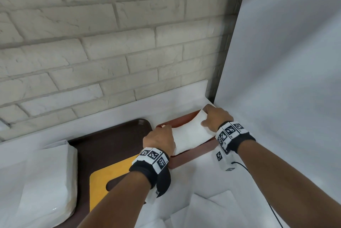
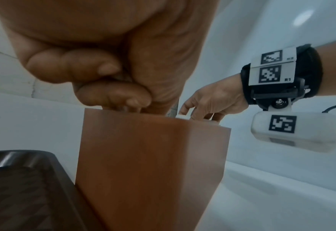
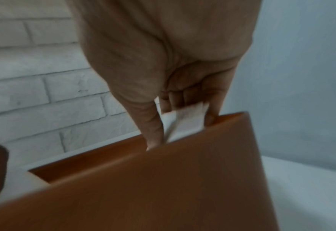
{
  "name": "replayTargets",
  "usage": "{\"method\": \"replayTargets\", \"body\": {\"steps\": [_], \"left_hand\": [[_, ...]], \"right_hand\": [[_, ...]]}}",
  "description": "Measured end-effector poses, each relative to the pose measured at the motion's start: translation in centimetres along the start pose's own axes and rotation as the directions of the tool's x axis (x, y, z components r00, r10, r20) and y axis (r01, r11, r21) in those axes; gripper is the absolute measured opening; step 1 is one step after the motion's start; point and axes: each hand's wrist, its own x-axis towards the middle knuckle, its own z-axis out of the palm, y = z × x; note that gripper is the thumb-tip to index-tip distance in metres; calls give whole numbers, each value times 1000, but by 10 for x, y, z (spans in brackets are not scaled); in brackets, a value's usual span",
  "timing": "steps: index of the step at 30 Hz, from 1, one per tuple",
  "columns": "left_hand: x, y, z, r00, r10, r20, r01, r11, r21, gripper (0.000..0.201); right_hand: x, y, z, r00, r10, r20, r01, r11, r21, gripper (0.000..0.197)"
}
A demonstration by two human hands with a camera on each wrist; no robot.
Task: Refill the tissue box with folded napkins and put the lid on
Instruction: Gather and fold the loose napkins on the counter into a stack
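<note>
A brown wooden tissue box (image 1: 199, 151) stands open on the white counter near the right wall. A stack of white folded napkins (image 1: 191, 131) sits in its mouth, its top bulging above the rim. My left hand (image 1: 158, 139) grips the stack's left end with curled fingers (image 2: 121, 96) at the box (image 2: 153, 164) top. My right hand (image 1: 214, 117) pinches the right end; thumb and fingers (image 3: 153, 125) hold the napkins (image 3: 191, 118) just above the box wall (image 3: 163, 187). The yellow lid (image 1: 110, 181) with its slot lies on a dark tray (image 1: 110, 141) to the left.
A wrapped pack of white napkins (image 1: 46, 181) lies at the far left beside the tray (image 2: 15, 179). Loose white napkins (image 1: 212, 209) lie on the counter at the front right. A brick wall runs behind, and a white panel (image 1: 286, 61) closes the right side next to the box.
</note>
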Motion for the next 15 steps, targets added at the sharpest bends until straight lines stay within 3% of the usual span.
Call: {"method": "replayTargets", "body": {"steps": [3, 7, 15], "left_hand": [[1, 2, 3, 1000, 25, 5, -25, 998, 65, 28], [-1, 5, 4, 998, 55, -16, -52, 987, 155, 30], [-26, -4, -21, 974, 113, -196, -96, 991, 93, 22]], "right_hand": [[-4, -5, 4, 998, -44, -46, 39, 992, -119, 48], [-9, -9, 8, 981, -124, -150, 101, 983, -152, 39], [-34, -20, 3, 967, -208, -149, 230, 961, 153, 14]]}}
